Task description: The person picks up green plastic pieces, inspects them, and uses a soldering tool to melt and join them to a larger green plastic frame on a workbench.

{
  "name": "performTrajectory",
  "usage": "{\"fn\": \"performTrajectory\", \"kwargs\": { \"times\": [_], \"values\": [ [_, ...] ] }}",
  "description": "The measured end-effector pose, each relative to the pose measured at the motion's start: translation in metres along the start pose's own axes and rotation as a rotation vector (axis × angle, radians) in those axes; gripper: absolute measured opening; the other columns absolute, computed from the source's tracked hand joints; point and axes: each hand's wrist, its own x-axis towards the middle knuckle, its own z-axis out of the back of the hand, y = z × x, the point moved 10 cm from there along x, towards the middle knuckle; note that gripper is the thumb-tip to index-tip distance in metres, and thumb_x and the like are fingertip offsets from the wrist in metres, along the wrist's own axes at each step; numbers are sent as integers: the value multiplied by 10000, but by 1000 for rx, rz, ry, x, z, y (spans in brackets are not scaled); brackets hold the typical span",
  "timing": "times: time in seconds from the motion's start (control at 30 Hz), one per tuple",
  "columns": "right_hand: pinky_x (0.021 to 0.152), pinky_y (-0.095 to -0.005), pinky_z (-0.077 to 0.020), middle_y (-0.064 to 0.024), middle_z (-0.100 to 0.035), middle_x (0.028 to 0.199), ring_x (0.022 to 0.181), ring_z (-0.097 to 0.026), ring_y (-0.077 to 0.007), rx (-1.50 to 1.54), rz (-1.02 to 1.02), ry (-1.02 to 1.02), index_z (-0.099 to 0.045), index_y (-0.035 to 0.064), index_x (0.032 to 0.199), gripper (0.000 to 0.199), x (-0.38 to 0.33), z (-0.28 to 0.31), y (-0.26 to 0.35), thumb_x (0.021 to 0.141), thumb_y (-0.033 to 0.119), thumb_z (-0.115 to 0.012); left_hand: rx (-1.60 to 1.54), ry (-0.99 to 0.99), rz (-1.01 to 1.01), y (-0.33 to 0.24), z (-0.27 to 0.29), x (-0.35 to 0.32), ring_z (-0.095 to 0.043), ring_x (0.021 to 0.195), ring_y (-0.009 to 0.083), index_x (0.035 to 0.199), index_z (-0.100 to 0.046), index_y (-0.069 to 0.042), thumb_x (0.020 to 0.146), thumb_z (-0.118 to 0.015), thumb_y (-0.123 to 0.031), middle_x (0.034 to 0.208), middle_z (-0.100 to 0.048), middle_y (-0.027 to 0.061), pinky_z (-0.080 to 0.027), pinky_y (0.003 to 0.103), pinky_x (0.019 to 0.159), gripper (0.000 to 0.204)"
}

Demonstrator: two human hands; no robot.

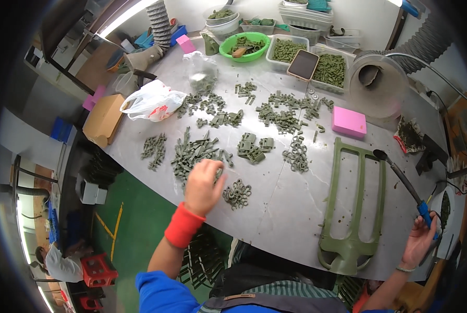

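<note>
My left hand (205, 188), with a red wristband (183, 225), is over the near edge of a heap of dull green pointed pieces (193, 152). Its fingers are curled toward the thumb, and whatever they pinch is too small to name. A pile of small green rings (237, 194) lies just right of it. At the far right, my right hand (420, 242) grips the blue handle of a dark rod-like tool (403, 180) with a rounded black end. That end reaches toward a large flat green frame (356, 208) with long slots, lying on the table near me.
More green part piles (283, 112) cover the table's middle. Behind stand a bright green basin (245, 47), tubs of green pieces (329, 69) and a phone (303, 65). A pink block (348, 122), a clear duct hood (378, 86) and a white bag (152, 100) flank them.
</note>
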Motion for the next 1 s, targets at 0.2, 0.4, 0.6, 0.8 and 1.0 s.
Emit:
{"fn": "performTrajectory", "kwargs": {
  "times": [0.2,0.4,0.6,0.8,1.0],
  "values": [
    [779,-231,-503,-49,-622,1088,825,-599,-119,6,-39,-10,-598,59,1065,207,-4,-7,-6,996,253,-572,22,42,23,41,-12,21,-591,958,281,1086,-650,-48,787,-743,-142,1009,-632,91,-463,384,839,327],
    [779,-235,-504,-53,-613,1112,819,-597,-121,23,-27,5,-605,54,1086,227,-7,-12,-4,994,260,-576,171,187,-45,26,-39,29,-552,1043,258,1096,-655,-76,747,-786,-235,1063,-606,82,-385,397,939,405],
    [779,-225,-505,-38,-601,1129,824,-596,-111,23,-32,7,-603,59,1094,235,-11,-12,-1,997,271,-570,41,186,-39,25,-31,36,-558,1045,278,1047,-647,-66,794,-677,-82,1031,-607,77,-388,404,954,256],
    [770,-232,-492,-35,-579,1091,810,-576,-105,-46,-52,-22,-576,76,1073,211,-15,-25,-3,996,272,-567,61,255,-345,6,-45,32,-595,935,284,975,-640,-44,770,-623,20,991,-641,76,-500,393,839,215],
    [770,-241,-495,-46,-564,1076,804,-571,-113,-9,-49,-33,-555,78,1023,167,-12,-28,2,987,240,-575,210,204,-385,3,-40,37,-592,910,259,983,-649,-68,768,-669,-43,955,-627,63,-498,364,806,217]
  ]
}}
